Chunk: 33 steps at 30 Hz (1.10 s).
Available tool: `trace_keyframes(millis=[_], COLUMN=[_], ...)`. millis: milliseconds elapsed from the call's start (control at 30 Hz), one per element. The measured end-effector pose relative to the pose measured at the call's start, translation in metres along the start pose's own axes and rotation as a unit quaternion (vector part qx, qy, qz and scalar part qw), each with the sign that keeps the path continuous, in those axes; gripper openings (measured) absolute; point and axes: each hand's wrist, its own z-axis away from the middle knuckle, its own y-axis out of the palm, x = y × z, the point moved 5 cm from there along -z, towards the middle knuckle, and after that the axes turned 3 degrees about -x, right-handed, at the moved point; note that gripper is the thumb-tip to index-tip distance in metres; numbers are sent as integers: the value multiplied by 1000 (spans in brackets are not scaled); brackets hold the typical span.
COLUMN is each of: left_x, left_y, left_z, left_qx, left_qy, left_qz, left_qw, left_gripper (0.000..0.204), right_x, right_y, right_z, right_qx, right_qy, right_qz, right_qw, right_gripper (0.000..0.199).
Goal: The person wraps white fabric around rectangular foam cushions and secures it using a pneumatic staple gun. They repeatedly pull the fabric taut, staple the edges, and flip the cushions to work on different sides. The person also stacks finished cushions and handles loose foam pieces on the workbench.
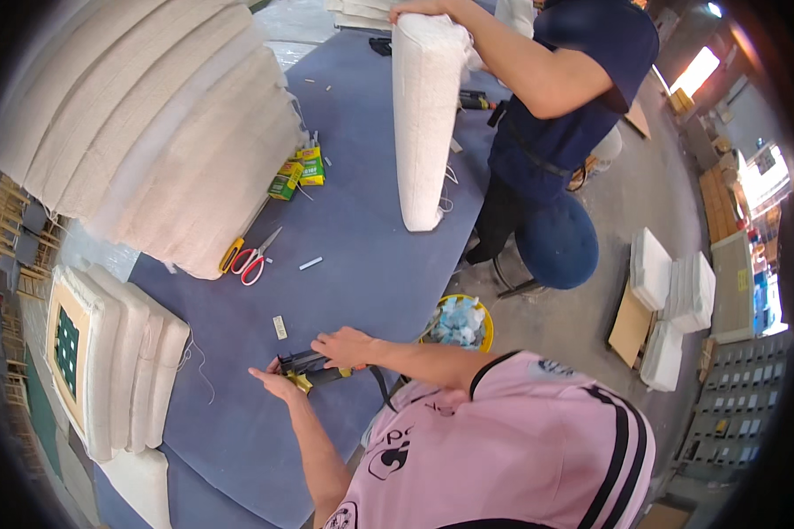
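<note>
A black and yellow staple gun (326, 374) lies low over the near edge of the blue-grey table, with a dark hose behind it. My left hand (280, 386) is closed around its front end, thumb and fingers partly hidden by the tool. My right hand (346, 347) grips the long dark rail along its upper side. Just beyond the tool, a small pale strip (280, 327), perhaps staples, rests on the tabletop. Farther off are red-handled scissors (258, 258) beside a yellow utility knife (231, 255). A short white stick (310, 263) lies to their right.
Padded white panels (176, 150) are stacked at far left, more cushions (132, 361) nearer. Green-yellow boxes (309, 166) sit against the stack. Across the table a co-worker (538, 115) holds a white padded piece (425, 123) upright. A blue stool (558, 240) and yellow bin (488, 328) stand right.
</note>
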Motion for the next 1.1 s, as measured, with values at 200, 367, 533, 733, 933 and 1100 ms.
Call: trace_keyframes(millis=[200, 367, 533, 733, 933, 1100], left_x=[2, -3, 9, 7, 3, -1], left_y=[3, -18, -58, -52, -36, -28], left_z=[25, 45, 36, 27, 35, 36], left_qx=[6, -5, 32, 28, -42, -64], left_qy=[88, 90, 60, 52, 92, 99], left_qz=[-52, -19, 114, 80, 59, -6], left_qw=[995, 996, 991, 995, 993, 993], left_gripper=[89, 79, 77, 74, 70, 66], right_x=[-74, -142, -137, -144, -146, -165], right_y=[-57, -83, -74, -30, -20, -30], right_z=[54, 0, -103, -106, -109, -93], right_qx=[175, 124, -47, -52, -7, 3], right_qy=[188, 123, 141, 171, 161, 185], right_qz=[-145, -60, -12, 96, 84, -5], right_qw=[956, 983, 989, 979, 983, 983], right_gripper=[45, 37, 42, 43, 23, 15])
